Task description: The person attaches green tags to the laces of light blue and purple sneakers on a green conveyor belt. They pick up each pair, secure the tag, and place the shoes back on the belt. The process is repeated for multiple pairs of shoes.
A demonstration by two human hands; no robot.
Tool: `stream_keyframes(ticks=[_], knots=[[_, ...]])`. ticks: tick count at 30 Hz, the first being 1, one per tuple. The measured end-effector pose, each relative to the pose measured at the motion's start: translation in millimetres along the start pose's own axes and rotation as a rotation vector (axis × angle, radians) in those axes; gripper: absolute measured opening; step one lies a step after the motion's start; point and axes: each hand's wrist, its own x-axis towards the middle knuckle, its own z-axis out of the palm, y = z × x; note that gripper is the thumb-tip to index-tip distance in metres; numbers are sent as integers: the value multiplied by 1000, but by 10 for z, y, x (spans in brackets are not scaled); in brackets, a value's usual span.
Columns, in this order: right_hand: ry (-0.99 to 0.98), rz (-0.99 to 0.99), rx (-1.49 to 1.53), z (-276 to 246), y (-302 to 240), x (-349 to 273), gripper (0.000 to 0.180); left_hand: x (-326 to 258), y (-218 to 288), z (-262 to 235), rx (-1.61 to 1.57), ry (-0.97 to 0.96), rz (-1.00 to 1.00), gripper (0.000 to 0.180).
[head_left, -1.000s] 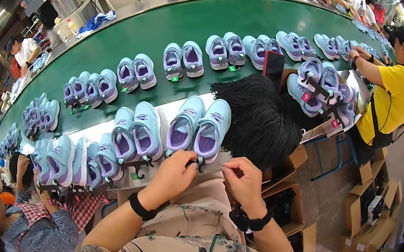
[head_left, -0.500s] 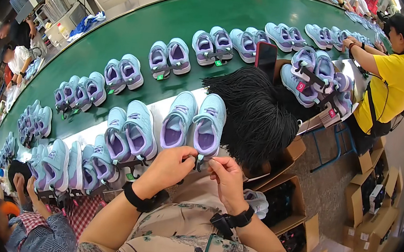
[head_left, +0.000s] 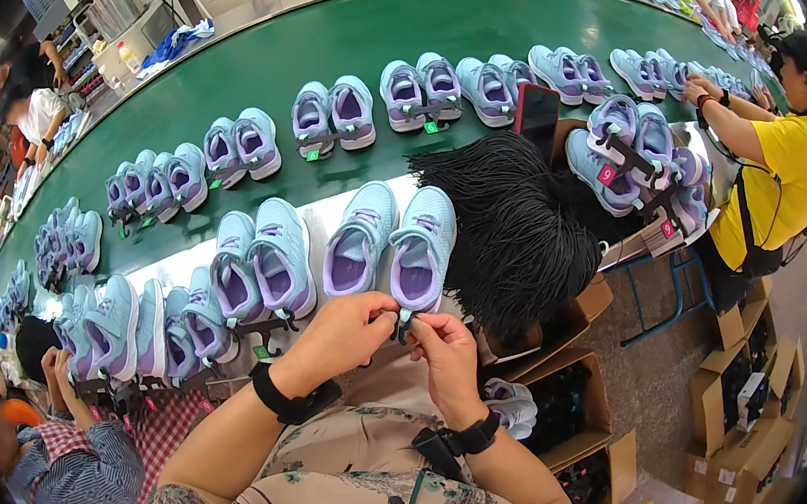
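In front of me stands a pair of light blue sneakers with lilac linings, a left shoe (head_left: 361,237) and a right shoe (head_left: 422,239), heels toward me. A small black plastic shoe hanger (head_left: 404,325) sits at the right shoe's heel, largely covered by my fingers. My left hand (head_left: 345,331) is closed in a pinch on the hanger from the left, below the heels. From the other side, my right hand (head_left: 449,356) pinches it between thumb and forefinger. Beside this pair is another pair of sneakers (head_left: 266,260) with a black hanger at its heels.
Close on the right lies a thick bundle of black cords (head_left: 516,236), with a red-cased phone (head_left: 537,117) upright behind it. Pairs of sneakers ride the green conveyor belt (head_left: 276,55). Cardboard boxes (head_left: 572,399) stand low right. A co-worker in yellow (head_left: 787,168) works farther right.
My right hand has closed in toward the heel and the hanger, its fingers now nearer my left hand. The pairs on the belt have shifted slightly left.
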Motion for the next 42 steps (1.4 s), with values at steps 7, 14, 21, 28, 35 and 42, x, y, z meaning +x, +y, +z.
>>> stream_keyframes(ticks=[7, 14, 21, 28, 35, 42], knots=[[25, -94, -350, -5, -92, 45, 9, 166, -107, -25, -152, -126, -90, 21], [11, -189, -517, 30, -203, 35, 9, 152, -191, 69, -348, -59, -66, 16], [11, -378, -669, -3, -269, 15, 13, 47, -256, 199, -246, 189, 121, 11], [-279, -136, -413, 356, -513, -214, 11, -269, -227, 84, -222, 299, 461, 3], [-355, -657, -1029, 354, -562, -111, 7, -524, -642, -131, 205, 134, 43, 16], [-432, -677, -1185, 413, -584, -79, 8, -390, -956, -71, -922, -97, -172, 25]])
